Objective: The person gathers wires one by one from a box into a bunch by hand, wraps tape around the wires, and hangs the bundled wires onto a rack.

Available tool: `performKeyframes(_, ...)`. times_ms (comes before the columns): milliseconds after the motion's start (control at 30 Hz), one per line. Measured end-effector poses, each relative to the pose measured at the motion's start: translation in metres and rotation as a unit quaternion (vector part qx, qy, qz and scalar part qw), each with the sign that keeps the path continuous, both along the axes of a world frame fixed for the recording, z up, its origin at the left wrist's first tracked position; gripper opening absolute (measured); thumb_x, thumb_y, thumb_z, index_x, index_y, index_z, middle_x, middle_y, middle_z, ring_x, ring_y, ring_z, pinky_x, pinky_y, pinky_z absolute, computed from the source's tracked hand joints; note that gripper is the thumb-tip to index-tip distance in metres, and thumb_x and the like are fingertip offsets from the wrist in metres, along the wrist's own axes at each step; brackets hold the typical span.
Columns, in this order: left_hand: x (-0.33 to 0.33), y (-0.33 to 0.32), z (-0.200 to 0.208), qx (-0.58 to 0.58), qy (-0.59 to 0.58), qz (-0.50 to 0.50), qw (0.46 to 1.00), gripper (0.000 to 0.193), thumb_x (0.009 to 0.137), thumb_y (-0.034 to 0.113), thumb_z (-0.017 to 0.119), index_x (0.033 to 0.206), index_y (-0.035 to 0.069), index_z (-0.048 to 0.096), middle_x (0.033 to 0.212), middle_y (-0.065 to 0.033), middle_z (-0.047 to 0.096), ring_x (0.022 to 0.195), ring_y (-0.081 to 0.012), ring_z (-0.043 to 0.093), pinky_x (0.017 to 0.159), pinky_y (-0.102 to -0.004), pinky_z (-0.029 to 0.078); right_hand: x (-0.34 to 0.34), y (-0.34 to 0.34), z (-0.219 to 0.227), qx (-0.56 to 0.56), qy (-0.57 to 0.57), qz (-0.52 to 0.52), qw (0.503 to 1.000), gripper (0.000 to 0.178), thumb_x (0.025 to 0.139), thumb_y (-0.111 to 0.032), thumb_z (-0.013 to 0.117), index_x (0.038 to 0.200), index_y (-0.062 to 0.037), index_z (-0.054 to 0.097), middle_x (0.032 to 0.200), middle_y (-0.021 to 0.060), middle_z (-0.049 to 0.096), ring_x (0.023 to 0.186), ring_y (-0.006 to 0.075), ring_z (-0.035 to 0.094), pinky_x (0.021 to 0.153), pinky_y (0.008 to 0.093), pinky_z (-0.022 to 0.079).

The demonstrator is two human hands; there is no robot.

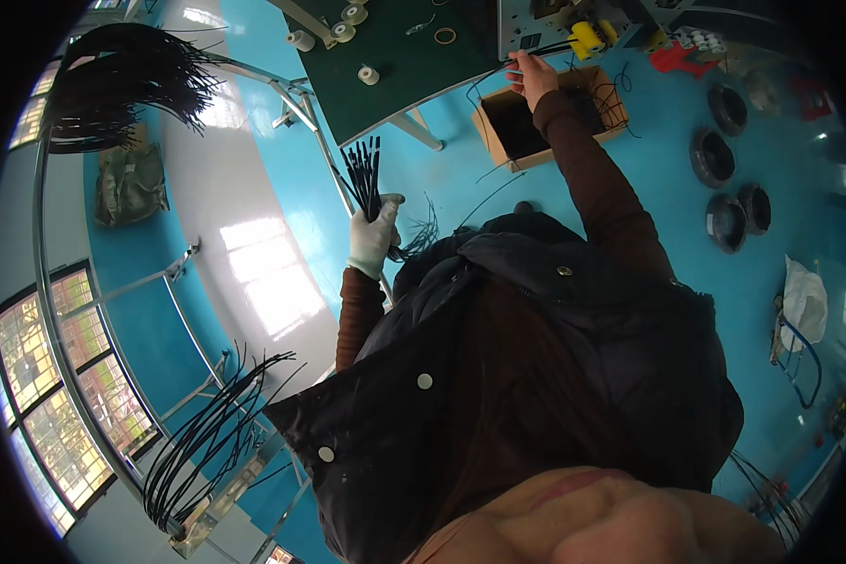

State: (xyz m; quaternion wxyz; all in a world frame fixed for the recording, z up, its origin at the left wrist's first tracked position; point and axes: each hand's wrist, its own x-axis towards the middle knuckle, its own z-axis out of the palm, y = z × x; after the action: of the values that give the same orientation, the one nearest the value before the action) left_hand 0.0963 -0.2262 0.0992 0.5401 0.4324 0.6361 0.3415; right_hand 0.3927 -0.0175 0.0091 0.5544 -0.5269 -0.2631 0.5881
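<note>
My left hand (370, 246), in a white glove, is closed around a bundle of black cables (361, 179). Their cut ends point up and away from me, beside the corner of a green tabletop (399, 75). My bare right hand (534, 79) reaches far forward to the front of a grey machine (519, 26). Its fingers are pinched on a thin black cable (556, 47), which runs toward yellow rollers (587, 39) on the machine. Below that hand, a cardboard box (489, 139) with dark contents and loose black strands stands on the floor.
White spools (368, 75) sit on the green tabletop. Bunches of black cables (127, 80) hang from a metal rack (42, 282) at the left; another bunch (183, 442) hangs lower. Several black coils (712, 155) and a white sack (804, 305) lie on the blue floor at the right.
</note>
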Motion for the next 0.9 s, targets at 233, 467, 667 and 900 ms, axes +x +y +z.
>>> performKeyframes(233,-0.002,0.001,0.001,-0.063,-0.074,0.022,0.995,0.026,0.09,0.022,0.051,0.09,-0.003,0.062,0.051,0.0033,0.04,0.042,-0.0065,0.037,0.042,-0.0229,0.034,-0.013,-0.005,-0.006,-0.006,-0.071,0.035,0.997,0.023,0.088,-0.027,0.056,0.091,-0.0055,0.064,0.079,0.0007,0.059,0.067,0.0083,0.058,0.055,0.0231,0.049)
performKeyframes(467,0.001,0.005,0.002,-0.049,-0.085,-0.003,0.995,0.029,0.09,0.023,0.05,0.089,-0.003,0.061,0.054,0.0012,0.043,0.045,-0.0079,0.041,0.045,-0.0231,0.036,-0.013,-0.01,-0.007,-0.002,-0.059,-0.017,0.998,0.019,0.087,-0.023,0.058,0.084,-0.0048,0.06,0.074,0.001,0.059,0.064,0.0078,0.058,0.054,0.0225,0.051)
performKeyframes(667,0.006,0.022,0.007,-0.037,-0.076,-0.028,0.996,0.03,0.089,0.025,0.051,0.093,-0.003,0.062,0.063,-0.003,0.053,0.049,-0.0087,0.046,0.048,-0.0227,0.039,-0.019,-0.028,-0.013,0.004,-0.041,0.055,0.998,0.019,0.088,-0.022,0.058,0.085,-0.0036,0.059,0.072,0.0021,0.058,0.061,0.0088,0.058,0.053,0.0236,0.051)
performKeyframes(900,0.025,0.051,0.017,0.023,-0.092,-0.048,0.994,0.031,0.091,0.024,0.05,0.104,-0.002,0.06,0.083,-0.0092,0.063,0.052,-0.007,0.046,0.05,-0.0215,0.04,-0.079,-0.121,-0.007,0.141,-0.232,0.234,0.934,0.021,0.089,-0.019,0.054,0.078,-0.0017,0.056,0.063,0.0087,0.058,0.055,0.0173,0.058,0.055,0.0294,0.047)
